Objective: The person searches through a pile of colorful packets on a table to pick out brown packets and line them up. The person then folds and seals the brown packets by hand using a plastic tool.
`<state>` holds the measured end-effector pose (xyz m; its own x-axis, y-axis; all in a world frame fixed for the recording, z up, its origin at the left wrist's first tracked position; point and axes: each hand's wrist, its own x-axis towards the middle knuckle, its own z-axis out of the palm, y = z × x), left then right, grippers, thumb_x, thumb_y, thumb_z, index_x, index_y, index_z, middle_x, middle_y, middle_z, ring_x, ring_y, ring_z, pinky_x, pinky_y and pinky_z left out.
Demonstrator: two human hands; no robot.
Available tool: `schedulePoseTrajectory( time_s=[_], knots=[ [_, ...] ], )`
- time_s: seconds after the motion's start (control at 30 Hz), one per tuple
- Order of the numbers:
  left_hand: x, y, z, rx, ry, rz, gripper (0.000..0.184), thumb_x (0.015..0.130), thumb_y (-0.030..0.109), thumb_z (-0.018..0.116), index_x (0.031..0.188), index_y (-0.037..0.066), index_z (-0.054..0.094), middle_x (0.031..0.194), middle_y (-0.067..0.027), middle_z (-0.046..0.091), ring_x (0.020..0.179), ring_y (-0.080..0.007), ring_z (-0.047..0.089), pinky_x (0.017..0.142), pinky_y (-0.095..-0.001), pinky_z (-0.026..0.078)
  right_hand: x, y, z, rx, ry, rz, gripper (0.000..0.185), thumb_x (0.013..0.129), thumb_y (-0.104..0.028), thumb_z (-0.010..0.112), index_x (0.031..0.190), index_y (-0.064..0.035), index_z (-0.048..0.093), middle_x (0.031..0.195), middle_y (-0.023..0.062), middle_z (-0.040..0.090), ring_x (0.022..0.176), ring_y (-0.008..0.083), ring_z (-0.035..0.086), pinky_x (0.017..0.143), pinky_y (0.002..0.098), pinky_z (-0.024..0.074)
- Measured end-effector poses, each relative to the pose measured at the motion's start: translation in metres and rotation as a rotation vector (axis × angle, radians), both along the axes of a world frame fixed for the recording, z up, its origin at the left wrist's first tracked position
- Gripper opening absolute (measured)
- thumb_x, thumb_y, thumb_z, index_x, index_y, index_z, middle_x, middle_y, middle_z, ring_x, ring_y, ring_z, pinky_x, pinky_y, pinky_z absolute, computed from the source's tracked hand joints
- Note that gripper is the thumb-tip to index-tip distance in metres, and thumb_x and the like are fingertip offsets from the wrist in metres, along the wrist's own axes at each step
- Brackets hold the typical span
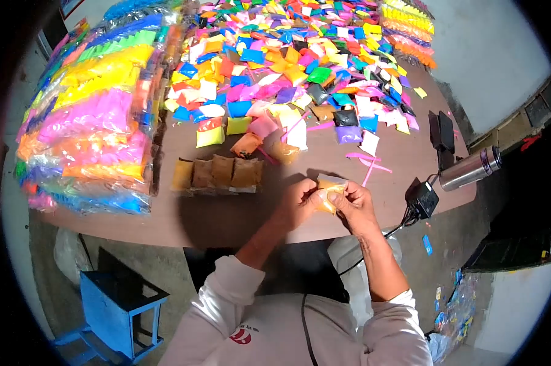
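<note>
Near the table's front edge, both hands pinch a small clear packet with yellow-orange filling (329, 185). My left hand (304, 200) has closed fingers on the packet's left side. On its right side, my right hand (356, 206) presses with the thumb across the front. A row of several brown and tan packets (213, 173) lies to the left of my hands. Just beyond them are an orange packet (247, 145) and a tan packet (285, 152). Thin pink strips (369, 161) lie on the table behind my right hand.
A large heap of colourful packets (287, 67) covers the far table (165, 227). Stacked bags of packets (92, 116) stand at left, with more bags (408, 30) at far right. A steel bottle (471, 168) and black adapter (422, 199) sit right. A blue stool (113, 311) stands below left.
</note>
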<state>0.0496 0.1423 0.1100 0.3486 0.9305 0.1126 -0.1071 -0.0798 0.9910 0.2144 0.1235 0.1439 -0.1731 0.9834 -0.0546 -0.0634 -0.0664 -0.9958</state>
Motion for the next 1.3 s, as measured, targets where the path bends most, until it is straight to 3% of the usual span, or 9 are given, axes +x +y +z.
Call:
schedulePoseTrajectory(
  time_s=[0.07, 0.53, 0.8, 1.07, 1.1, 1.13, 1.2, 1.23, 1.3],
  knots=[
    [-0.001, 0.0, -0.001, 0.014, 0.025, -0.01, 0.028, 0.089, 0.029, 0.053, 0.09, 0.001, 0.054, 0.073, -0.0015, 0.055, 0.061, -0.0072, 0.05, 0.054, -0.0227, 0.041, -0.002, -0.001, -0.007, -0.019, 0.231, -0.065, 0.016, 0.085, -0.014, 0.065, 0.094, -0.0015, 0.062, 0.079, -0.0025, 0.059, 0.067, 0.0029, 0.048, 0.059, 0.0194, 0.0388],
    [0.003, -0.009, 0.011, 0.1, 0.221, -0.017, 0.032, 0.09, 0.03, 0.053, 0.082, -0.001, 0.053, 0.064, -0.0082, 0.049, 0.06, -0.013, 0.044, 0.056, -0.0312, 0.039, -0.008, -0.001, -0.007, -0.116, 0.179, -0.141, 0.015, 0.087, -0.017, 0.061, 0.093, -0.0029, 0.061, 0.075, -0.0003, 0.058, 0.057, 0.0044, 0.045, 0.048, 0.0182, 0.0342],
    [-0.004, -0.009, 0.016, 0.062, 0.222, -0.08, 0.034, 0.092, 0.031, 0.048, 0.079, 0.0, 0.051, 0.065, -0.0064, 0.049, 0.061, -0.0137, 0.044, 0.058, -0.0317, 0.039, -0.004, -0.001, -0.004, -0.088, 0.489, -0.083, 0.015, 0.088, -0.018, 0.057, 0.089, -0.0033, 0.059, 0.072, 0.0008, 0.057, 0.051, 0.0045, 0.042, 0.045, 0.0188, 0.0317],
    [-0.002, -0.009, 0.013, 0.04, 0.245, -0.078, 0.034, 0.094, 0.03, 0.042, 0.08, 0.001, 0.052, 0.071, -0.0035, 0.051, 0.066, -0.0115, 0.046, 0.063, -0.0292, 0.04, -0.008, -0.013, -0.006, 0.07, 0.238, -0.258, 0.019, 0.082, -0.005, 0.063, 0.099, 0.0, 0.059, 0.076, -0.0008, 0.056, 0.05, 0.0027, 0.04, 0.044, 0.0172, 0.0283],
    [-0.001, -0.009, 0.012, 0.036, 0.185, -0.086, 0.034, 0.095, 0.03, 0.042, 0.081, 0.001, 0.053, 0.071, -0.0039, 0.051, 0.066, -0.0119, 0.047, 0.063, -0.0295, 0.041, -0.007, -0.014, -0.003, 0.147, 0.11, -0.282, 0.024, 0.08, -0.001, 0.063, 0.103, 0.0023, 0.059, 0.088, 0.0052, 0.06, 0.064, 0.0093, 0.053, 0.055, 0.0199, 0.0419],
    [0.0, -0.009, 0.011, 0.033, 0.123, -0.093, 0.034, 0.095, 0.029, 0.041, 0.082, 0.0, 0.053, 0.071, -0.0044, 0.052, 0.065, -0.0122, 0.047, 0.063, -0.0297, 0.042, -0.009, -0.015, -0.004, 0.146, 0.112, -0.272, 0.024, 0.08, -0.001, 0.063, 0.103, 0.0023, 0.059, 0.088, 0.0052, 0.06, 0.064, 0.0093, 0.053, 0.055, 0.0199, 0.0419],
    [0.0, -0.007, 0.011, 0.15, 0.151, -0.063, 0.034, 0.096, 0.029, 0.041, 0.083, 0.0, 0.054, 0.07, -0.0043, 0.052, 0.065, -0.0128, 0.049, 0.063, -0.0288, 0.042, -0.013, -0.015, -0.006, 0.693, -0.543, -0.373, 0.029, 0.077, 0.001, 0.061, 0.107, 0.004, 0.059, 0.106, 0.013, 0.058, 0.089, 0.0195, 0.059, 0.078, 0.0285, 0.0476],
    [-0.001, -0.008, 0.016, 0.141, 0.084, -0.041, 0.035, 0.096, 0.03, 0.04, 0.081, 0.001, 0.053, 0.068, -0.0041, 0.052, 0.064, -0.0135, 0.048, 0.061, -0.0307, 0.041, -0.018, -0.019, -0.001, 0.613, -0.512, -0.336, 0.036, 0.074, 0.004, 0.056, 0.11, 0.0045, 0.058, 0.116, 0.0192, 0.054, 0.11, 0.0284, 0.053, 0.095, 0.035, 0.0405],
    [-0.005, -0.007, 0.016, 0.007, -0.008, -0.1, 0.038, 0.097, 0.033, 0.036, 0.077, 0.004, 0.05, 0.067, -0.0027, 0.049, 0.061, -0.0123, 0.045, 0.058, -0.0298, 0.039, -0.019, -0.019, -0.004, 0.692, -0.552, -0.328, 0.039, 0.072, 0.005, 0.054, 0.111, 0.0044, 0.058, 0.118, 0.0197, 0.053, 0.11, 0.0294, 0.053, 0.094, 0.0351, 0.0408]
  ],
)
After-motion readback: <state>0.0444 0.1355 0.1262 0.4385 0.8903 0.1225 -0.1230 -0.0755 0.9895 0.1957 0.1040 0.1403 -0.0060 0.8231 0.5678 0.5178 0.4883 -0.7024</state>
